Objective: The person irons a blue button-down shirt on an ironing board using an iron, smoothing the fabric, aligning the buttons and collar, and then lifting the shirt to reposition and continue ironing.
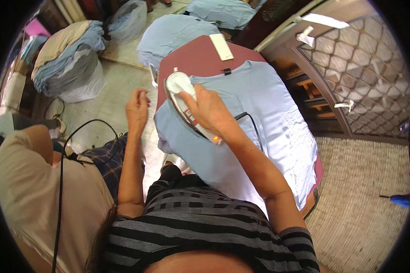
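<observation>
My right hand [208, 109] is wrapped round the handle of a white clothes iron [178, 83], with a small orange light glowing near its heel. The iron rests on the left side of a light blue garment [273, 102], which is spread over a maroon ironing board [184, 55]. A black cord loops across the cloth beside my right forearm. Off the board's left edge, my left hand [137, 108] hangs in the air, its fingers loosely bent and nothing visible in them.
A white flat box [221, 47] lies at the board's far end. Blue cloth piles [173, 36] stand behind it. Folded clothes [68, 57] sit far left. Close on my left is a person in a beige top [45, 182]. A lattice door [360, 68] stands at right.
</observation>
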Available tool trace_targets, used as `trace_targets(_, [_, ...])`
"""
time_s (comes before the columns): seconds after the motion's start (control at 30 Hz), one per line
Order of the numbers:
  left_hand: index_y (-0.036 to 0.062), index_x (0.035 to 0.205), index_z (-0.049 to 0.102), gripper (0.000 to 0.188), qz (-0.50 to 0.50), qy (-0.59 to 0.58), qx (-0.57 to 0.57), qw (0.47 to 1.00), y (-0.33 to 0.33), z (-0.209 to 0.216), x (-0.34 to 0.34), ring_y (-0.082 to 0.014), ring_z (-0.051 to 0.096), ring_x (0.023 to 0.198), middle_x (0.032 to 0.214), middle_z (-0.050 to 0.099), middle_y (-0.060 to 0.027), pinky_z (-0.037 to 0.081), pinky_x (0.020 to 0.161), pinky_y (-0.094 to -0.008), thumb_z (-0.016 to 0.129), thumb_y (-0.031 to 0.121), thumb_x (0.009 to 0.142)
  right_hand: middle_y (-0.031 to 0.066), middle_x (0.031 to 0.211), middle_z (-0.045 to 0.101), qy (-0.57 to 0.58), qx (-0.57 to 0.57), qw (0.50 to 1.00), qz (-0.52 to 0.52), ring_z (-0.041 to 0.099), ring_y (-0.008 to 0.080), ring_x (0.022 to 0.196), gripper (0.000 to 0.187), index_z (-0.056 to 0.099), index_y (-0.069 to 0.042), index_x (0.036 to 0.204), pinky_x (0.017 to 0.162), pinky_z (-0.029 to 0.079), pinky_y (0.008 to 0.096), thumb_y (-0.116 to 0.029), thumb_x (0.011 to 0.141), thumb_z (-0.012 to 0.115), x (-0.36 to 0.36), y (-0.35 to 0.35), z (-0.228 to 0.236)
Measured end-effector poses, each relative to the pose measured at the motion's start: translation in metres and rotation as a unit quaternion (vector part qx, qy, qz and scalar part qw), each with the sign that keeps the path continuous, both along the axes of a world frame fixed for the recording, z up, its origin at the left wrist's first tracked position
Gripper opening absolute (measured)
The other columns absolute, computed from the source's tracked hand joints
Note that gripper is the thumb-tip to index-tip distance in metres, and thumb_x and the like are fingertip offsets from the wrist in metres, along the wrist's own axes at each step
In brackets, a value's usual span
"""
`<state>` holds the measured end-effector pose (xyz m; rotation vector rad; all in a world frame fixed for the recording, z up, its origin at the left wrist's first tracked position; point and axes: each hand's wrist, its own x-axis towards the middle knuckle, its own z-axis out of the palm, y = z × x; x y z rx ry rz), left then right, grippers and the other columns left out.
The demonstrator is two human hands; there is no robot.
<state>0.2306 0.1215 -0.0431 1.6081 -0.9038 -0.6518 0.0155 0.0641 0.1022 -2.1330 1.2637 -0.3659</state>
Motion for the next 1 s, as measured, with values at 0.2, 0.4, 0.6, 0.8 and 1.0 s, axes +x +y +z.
trace_targets(0.2, [-0.0006, 0.108, 0.066, 0.027, -0.041, 0.024, -0.103, 0.994, -0.028, 0.036, -0.009, -0.0127, 0.062, 0.082, 0.087, 0.067, -0.0053, 0.050, 0.078, -0.0278, 0.051, 0.022, 0.106, 0.0310, 0.082, 0.066, 0.017, 0.051, 0.999, 0.007, 0.066, 0.0482, 0.080, 0.049, 0.060, 0.008, 0.109, 0.071, 0.050, 0.0517, -0.039, 0.100, 0.054, -0.035, 0.036, 0.004])
trace_targets(0.4, [0.0018, 0.098, 0.070, 0.013, -0.182, -0.081, -0.164, 0.966, -0.057, 0.053, -0.088, -0.0228, 0.065, 0.089, 0.091, 0.070, -0.0102, 0.050, 0.081, -0.0339, 0.064, 0.013, 0.095, 0.0224, 0.081, 0.068, 0.076, 0.190, 0.970, -0.129, 0.067, 0.0365, 0.077, 0.044, 0.060, 0.004, 0.111, 0.075, 0.050, 0.0439, -0.039, 0.099, 0.057, -0.116, 0.083, 0.054])
trace_targets(0.6, [0.0074, 0.094, 0.072, 0.011, -0.306, -0.206, -0.254, 0.894, -0.083, 0.042, -0.140, -0.0288, 0.060, 0.086, 0.091, 0.067, -0.0072, 0.045, 0.079, -0.0403, 0.070, 0.006, 0.083, 0.0042, 0.066, 0.057, -0.091, 0.270, 0.895, -0.343, 0.050, 0.0090, 0.052, 0.030, 0.058, -0.001, 0.101, 0.048, 0.040, 0.0277, -0.031, 0.101, 0.060, -0.197, 0.140, 0.056])
trace_targets(0.8, [0.0124, 0.096, 0.072, 0.016, -0.328, -0.296, -0.219, 0.870, -0.093, 0.040, -0.166, -0.0262, 0.056, 0.105, 0.110, 0.064, -0.0033, 0.039, 0.090, -0.0429, 0.072, 0.009, 0.080, -0.0009, 0.064, 0.053, -0.205, 0.224, 0.847, -0.436, 0.045, 0.0044, 0.053, 0.026, 0.058, -0.002, 0.099, 0.046, 0.036, 0.0237, -0.027, 0.102, 0.057, -0.206, 0.169, 0.044])
trace_targets(1.0, [0.0096, 0.104, 0.070, 0.020, -0.360, -0.276, -0.202, 0.868, -0.081, 0.047, -0.161, -0.0281, 0.057, 0.111, 0.117, 0.063, -0.0082, 0.039, 0.095, -0.0430, 0.070, 0.010, 0.084, -0.0002, 0.063, 0.053, -0.175, 0.254, 0.781, -0.543, 0.046, 0.0051, 0.054, 0.025, 0.057, -0.002, 0.096, 0.047, 0.035, 0.0242, -0.026, 0.101, 0.058, -0.224, 0.234, 0.054])
